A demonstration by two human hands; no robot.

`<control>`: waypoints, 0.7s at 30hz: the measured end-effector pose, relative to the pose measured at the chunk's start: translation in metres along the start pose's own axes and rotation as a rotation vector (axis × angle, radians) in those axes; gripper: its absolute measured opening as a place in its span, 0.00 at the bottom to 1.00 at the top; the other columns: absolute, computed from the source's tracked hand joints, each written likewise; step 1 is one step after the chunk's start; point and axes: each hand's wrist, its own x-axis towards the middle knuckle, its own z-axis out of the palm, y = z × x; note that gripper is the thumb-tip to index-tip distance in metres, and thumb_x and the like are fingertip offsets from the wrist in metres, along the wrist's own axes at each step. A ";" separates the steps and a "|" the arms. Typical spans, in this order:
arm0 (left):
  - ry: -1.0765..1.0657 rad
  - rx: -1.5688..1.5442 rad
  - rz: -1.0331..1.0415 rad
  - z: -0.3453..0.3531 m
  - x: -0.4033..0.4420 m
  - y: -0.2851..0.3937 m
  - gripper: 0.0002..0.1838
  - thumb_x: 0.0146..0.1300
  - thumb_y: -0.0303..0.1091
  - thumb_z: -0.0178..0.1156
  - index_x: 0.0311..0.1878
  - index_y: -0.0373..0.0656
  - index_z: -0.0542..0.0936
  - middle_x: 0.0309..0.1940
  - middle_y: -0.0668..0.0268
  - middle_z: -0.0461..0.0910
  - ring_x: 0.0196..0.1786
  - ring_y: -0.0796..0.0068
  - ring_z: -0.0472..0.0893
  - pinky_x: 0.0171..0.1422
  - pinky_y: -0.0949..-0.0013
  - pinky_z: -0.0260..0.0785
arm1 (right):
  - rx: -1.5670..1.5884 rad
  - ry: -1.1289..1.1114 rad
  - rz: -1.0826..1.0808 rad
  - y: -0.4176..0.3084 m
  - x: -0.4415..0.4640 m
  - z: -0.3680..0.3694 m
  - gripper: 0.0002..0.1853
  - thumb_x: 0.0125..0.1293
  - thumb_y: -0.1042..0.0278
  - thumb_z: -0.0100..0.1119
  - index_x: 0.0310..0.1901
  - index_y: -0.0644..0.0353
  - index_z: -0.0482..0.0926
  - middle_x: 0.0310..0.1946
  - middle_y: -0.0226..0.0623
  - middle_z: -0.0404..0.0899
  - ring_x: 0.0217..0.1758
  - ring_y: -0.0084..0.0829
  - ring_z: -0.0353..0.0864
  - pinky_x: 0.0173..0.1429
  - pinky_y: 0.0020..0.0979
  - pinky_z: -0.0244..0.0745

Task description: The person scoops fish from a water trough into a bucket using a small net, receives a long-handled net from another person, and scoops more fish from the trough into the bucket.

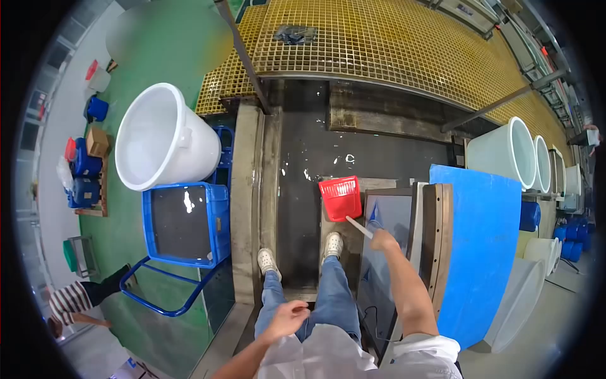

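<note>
My right hand (382, 240) is closed round the pale handle (360, 227) of a red plastic shovel (341, 198). The shovel's broad, ribbed blade is over the ledge beside the dark water (303, 170), in front of my right shoe (332, 245). Whether the blade touches the ledge, I cannot tell. Above my lap hangs my left hand (289, 318), its fingers loosely bent and partly apart, with nothing visible in it. My shoes stand on either side of the narrow water channel.
Left of the channel are a large white tub (170, 139) and a blue bin (218, 221) of dark liquid on a blue cart (180, 311). Yellow grating (379, 44) spans the far side. A blue panel (473, 246) stands at right. Another person (69, 303) is at far left.
</note>
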 end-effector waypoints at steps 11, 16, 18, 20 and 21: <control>-0.042 -0.720 -0.047 0.084 0.203 0.059 0.25 0.61 0.34 0.55 0.59 0.39 0.62 0.49 0.54 0.70 0.46 0.62 0.77 0.44 0.61 0.75 | 1.547 -0.228 0.112 -0.035 0.132 0.123 0.10 0.56 0.67 0.48 0.24 0.65 0.72 0.19 0.39 0.74 0.17 0.30 0.71 0.22 0.32 0.69; 0.159 -0.070 0.512 0.075 0.157 0.040 0.27 0.60 0.32 0.56 0.62 0.43 0.62 0.59 0.56 0.66 0.54 0.62 0.71 0.56 0.68 0.65 | 1.627 -0.141 0.224 -0.104 0.077 0.143 0.17 0.53 0.59 0.52 0.20 0.68 0.75 0.14 0.39 0.73 0.18 0.32 0.75 0.25 0.35 0.70; 0.452 0.362 0.689 0.052 0.162 0.028 0.21 0.60 0.32 0.56 0.56 0.42 0.67 0.49 0.55 0.71 0.43 0.65 0.73 0.44 0.72 0.68 | 1.772 -0.274 0.276 -0.122 0.040 0.139 0.14 0.50 0.62 0.53 0.19 0.66 0.75 0.14 0.40 0.73 0.19 0.32 0.76 0.22 0.34 0.68; 0.496 0.391 0.734 0.049 0.181 0.036 0.17 0.60 0.31 0.55 0.52 0.41 0.68 0.45 0.56 0.71 0.41 0.67 0.73 0.42 0.72 0.68 | 1.816 -0.217 0.249 -0.140 0.050 0.148 0.12 0.49 0.63 0.53 0.19 0.66 0.75 0.15 0.40 0.74 0.19 0.33 0.76 0.22 0.35 0.68; 0.539 0.401 0.762 0.044 0.190 0.037 0.14 0.60 0.31 0.54 0.48 0.40 0.70 0.41 0.58 0.72 0.39 0.69 0.74 0.40 0.73 0.68 | 1.841 -0.154 0.242 -0.158 0.059 0.169 0.11 0.48 0.65 0.54 0.20 0.65 0.75 0.16 0.41 0.75 0.20 0.33 0.76 0.23 0.35 0.69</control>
